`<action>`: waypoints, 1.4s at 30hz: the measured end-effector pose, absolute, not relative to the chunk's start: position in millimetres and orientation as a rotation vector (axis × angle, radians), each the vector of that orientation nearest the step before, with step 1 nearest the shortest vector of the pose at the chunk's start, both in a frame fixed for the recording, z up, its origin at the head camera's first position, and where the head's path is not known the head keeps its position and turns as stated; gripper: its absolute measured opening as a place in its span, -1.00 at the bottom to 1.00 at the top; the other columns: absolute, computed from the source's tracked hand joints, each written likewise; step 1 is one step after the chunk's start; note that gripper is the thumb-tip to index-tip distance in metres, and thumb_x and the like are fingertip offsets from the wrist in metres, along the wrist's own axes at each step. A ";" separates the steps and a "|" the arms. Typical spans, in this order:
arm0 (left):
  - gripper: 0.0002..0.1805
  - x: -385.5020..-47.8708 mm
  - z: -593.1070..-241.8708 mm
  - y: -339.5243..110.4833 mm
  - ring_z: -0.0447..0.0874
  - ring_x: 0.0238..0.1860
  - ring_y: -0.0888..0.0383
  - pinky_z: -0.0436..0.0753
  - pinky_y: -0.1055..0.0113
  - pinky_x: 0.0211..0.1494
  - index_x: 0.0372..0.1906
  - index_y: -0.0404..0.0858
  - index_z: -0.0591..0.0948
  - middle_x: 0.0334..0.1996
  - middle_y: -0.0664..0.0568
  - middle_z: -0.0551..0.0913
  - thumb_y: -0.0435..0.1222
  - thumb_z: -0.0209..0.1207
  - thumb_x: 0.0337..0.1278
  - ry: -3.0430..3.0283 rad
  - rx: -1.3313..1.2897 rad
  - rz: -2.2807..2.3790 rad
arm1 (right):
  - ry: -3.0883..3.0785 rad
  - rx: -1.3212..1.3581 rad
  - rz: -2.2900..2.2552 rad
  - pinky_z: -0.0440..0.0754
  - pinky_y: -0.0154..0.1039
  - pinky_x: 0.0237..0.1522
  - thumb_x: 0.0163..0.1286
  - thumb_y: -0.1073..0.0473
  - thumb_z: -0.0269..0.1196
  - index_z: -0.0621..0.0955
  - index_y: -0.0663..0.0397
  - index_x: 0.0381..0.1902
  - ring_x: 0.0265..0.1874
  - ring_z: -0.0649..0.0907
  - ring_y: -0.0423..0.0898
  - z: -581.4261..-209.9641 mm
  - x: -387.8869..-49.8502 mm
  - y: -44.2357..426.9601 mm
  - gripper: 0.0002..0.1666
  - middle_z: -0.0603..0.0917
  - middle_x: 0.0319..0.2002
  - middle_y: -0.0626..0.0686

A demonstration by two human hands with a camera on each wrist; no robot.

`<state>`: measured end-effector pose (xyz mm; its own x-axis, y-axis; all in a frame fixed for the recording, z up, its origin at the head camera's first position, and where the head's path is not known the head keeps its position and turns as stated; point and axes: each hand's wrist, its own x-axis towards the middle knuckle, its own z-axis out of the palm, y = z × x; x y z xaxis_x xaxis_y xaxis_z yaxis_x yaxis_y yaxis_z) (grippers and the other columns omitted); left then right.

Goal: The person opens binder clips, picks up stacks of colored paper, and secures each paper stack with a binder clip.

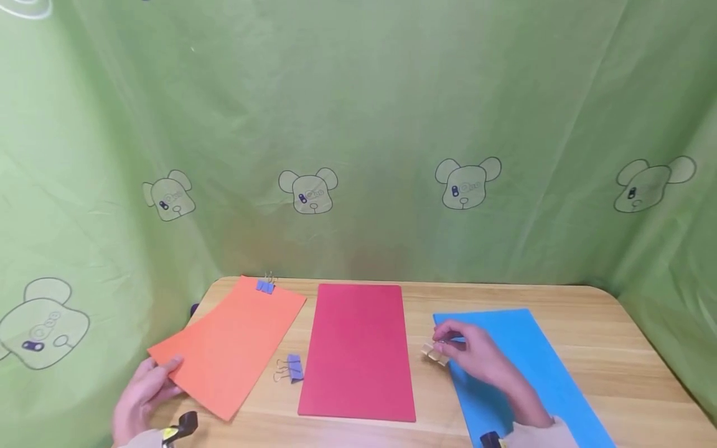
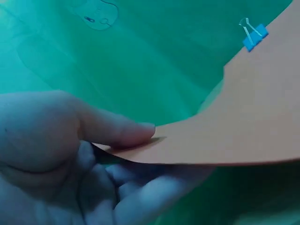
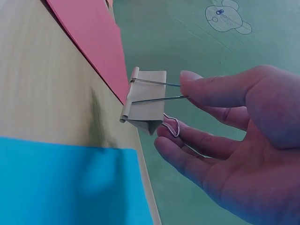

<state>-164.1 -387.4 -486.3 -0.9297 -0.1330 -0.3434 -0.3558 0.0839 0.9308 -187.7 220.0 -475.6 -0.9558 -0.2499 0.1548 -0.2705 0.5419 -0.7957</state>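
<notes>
My left hand (image 1: 142, 395) pinches the near-left corner of an orange sheet (image 1: 235, 345), thumb on top and fingers underneath. That corner is lifted, and the sheet bends in the left wrist view. A blue-purple binder clip (image 1: 266, 287) grips the sheet's far edge, its wire handles upright. Over the left edge of a blue sheet (image 1: 521, 361), my right hand (image 1: 482, 354) holds a cream binder clip (image 3: 147, 101) by its wire handles, between thumb and fingers. In the right wrist view the clip's jaws look closed, with nothing between them.
A red sheet (image 1: 358, 354) lies in the middle of the wooden table (image 1: 633, 354). Between it and the orange sheet rests another blue-purple binder clip (image 1: 294, 368). A green curtain (image 1: 381, 124) with bear-head drawings hangs behind the table and at its sides.
</notes>
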 end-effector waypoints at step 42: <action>-0.48 -178.3 -410.4 -296.4 0.75 0.01 -0.16 0.75 0.19 -0.02 0.27 -0.68 0.40 -0.01 -0.39 0.70 -0.26 0.08 0.57 2.611 -0.022 1.500 | -2.804 0.272 1.382 0.70 0.02 0.04 0.18 0.30 0.54 0.57 0.30 0.28 0.09 0.69 0.25 -452.9 -179.1 257.8 -0.30 0.65 0.14 0.32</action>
